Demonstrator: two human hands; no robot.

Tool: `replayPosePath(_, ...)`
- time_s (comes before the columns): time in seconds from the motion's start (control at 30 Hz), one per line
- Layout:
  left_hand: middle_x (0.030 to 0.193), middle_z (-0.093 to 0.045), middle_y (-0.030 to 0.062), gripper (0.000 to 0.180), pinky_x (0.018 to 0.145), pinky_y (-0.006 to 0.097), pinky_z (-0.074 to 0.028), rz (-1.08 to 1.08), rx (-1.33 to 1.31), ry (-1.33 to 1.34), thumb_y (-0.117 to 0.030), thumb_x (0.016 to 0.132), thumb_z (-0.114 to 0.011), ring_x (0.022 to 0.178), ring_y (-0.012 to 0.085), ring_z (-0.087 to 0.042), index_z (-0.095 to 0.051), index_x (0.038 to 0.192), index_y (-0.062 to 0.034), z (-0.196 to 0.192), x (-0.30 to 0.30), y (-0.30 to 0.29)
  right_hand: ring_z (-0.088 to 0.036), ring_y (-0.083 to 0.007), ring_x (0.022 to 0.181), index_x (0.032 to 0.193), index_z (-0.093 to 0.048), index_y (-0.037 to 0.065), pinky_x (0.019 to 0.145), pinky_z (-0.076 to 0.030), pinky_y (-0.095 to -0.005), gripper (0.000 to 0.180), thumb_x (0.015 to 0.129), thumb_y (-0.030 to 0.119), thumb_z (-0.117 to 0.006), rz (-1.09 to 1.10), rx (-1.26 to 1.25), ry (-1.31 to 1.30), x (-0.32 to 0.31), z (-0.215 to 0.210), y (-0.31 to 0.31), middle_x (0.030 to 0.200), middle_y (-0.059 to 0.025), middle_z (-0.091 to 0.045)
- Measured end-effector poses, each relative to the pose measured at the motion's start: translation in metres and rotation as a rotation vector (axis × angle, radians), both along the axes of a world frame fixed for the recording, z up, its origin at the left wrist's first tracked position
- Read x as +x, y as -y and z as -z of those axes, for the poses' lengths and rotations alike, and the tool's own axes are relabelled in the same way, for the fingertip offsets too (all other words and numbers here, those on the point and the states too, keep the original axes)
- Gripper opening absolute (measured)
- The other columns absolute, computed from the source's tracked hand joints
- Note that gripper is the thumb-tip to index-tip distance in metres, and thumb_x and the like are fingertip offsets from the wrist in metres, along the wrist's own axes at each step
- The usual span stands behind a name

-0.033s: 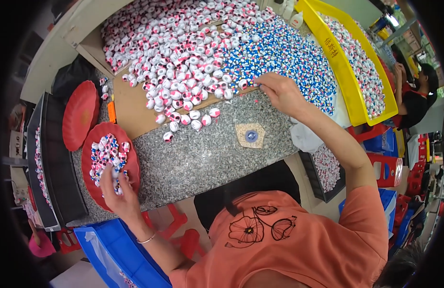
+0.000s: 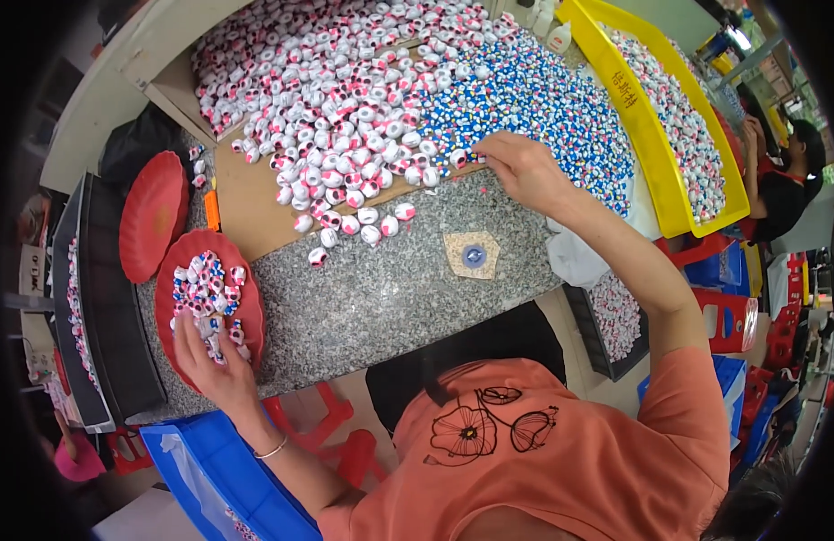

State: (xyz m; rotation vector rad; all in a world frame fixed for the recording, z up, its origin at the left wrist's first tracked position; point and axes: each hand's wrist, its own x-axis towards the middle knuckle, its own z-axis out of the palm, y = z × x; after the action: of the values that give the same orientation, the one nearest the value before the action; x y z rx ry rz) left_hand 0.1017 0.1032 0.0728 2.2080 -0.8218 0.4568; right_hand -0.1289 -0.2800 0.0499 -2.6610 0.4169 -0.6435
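My left hand (image 2: 216,368) is over the near part of a red scalloped dish (image 2: 253,311), fingers stretched and slightly apart. Under and beside its fingertips lie assembled small white, pink and blue pieces (image 2: 205,287). My right hand (image 2: 527,173) is at the near edge of a heap of small blue-and-white pieces (image 2: 552,99), thumb and fingertips pinched together. What it pinches, if anything, is too small to make out. A heap of rounded white pieces with pink and dark patches (image 2: 345,135) spreads to its left, with several strays on the granite top.
A beige block with a round purple centre (image 2: 474,256) sits on the granite worktop (image 2: 345,307). A second red dish (image 2: 151,216) and an orange-handled tool (image 2: 212,210) are at the left. The yellow tray (image 2: 615,86) stands right; a blue crate (image 2: 227,469) is below left.
A blurred white piece under my left fingers no longer shows there; that hand has shifted slightly left and its fingers have lowered toward the dish. My right hand is almost unmoved.
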Motion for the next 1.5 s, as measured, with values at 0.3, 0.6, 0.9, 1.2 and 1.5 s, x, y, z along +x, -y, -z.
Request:
replayPosePath(0.3, 0.100, -0.060, 0.0159, 0.026, 0.081, 0.039, -0.048, 0.381, -0.028, -0.008, -0.001, 0.076, -0.071, 0.094, 0.0323, -0.059, -0.064, 0.101, -0.0007, 0.015, -0.060, 0.092, -0.057, -0.0342, 0.089, 0.094, -0.061, 0.002, 0.075, -0.048, -0.0434, 0.020, 0.074, 0.001, -0.061, -0.075, -0.326, -0.148, 0.028, 0.012, 0.013, 0.087, -0.0145, -0.060)
replayPosePath(0.6, 0.099, -0.058, 0.0137, 0.036, 0.078, 0.044, -0.047, 0.194, 0.159, -0.040, -0.007, 0.072, -0.074, 0.093, 0.0346, -0.056, -0.057, 0.104, -0.0036, 0.038, -0.045, 0.086, -0.058, -0.0321, 0.084, 0.098, -0.060, 0.002, 0.070, -0.047, -0.0367, 0.026, 0.076, -0.011, -0.057, -0.117, 0.002, -0.131, -0.042, -0.018, -0.034, 0.091, -0.0136, -0.056)
replayPosePath(0.9, 0.093, -0.057, 0.0151, 0.030, 0.072, 0.039, -0.050, 0.269, 0.074, -0.139, -0.002, 0.078, -0.069, 0.082, 0.0311, -0.060, -0.053, 0.104, -0.0012, 0.051, -0.033, 0.107, -0.061, -0.0336, 0.079, 0.103, -0.063, 0.004, 0.066, -0.049, -0.0380, 0.031, 0.077, -0.011, -0.057, -0.059, -0.030, -0.228, -0.068, 0.003, -0.059, 0.096, -0.0137, -0.059)
replayPosePath(1.2, 0.122, -0.059, 0.0178, 0.036, 0.086, 0.032, -0.055, 0.711, -0.764, -1.410, 0.001, 0.090, -0.060, 0.098, 0.0191, -0.063, -0.057, 0.125, -0.0007, 0.043, -0.099, 0.088, -0.061, -0.0328, 0.079, 0.098, -0.061, 0.002, 0.067, -0.051, -0.0413, 0.027, 0.071, 0.000, -0.062, -0.200, -0.077, -0.433, -0.065, 0.002, -0.030, 0.088, -0.0126, -0.055)
replayPosePath(1.5, 0.118, -0.062, 0.0175, 0.037, 0.082, 0.030, -0.056, 0.806, -0.620, -1.381, -0.002, 0.094, -0.055, 0.097, 0.0194, -0.065, -0.053, 0.131, -0.0007, 0.045, -0.128, 0.105, -0.062, -0.0317, 0.079, 0.097, -0.058, 0.001, 0.066, -0.052, -0.0402, 0.023, 0.075, -0.004, -0.057, -0.164, -0.271, -0.400, -0.067, 0.007, -0.031, 0.088, -0.0145, -0.056)
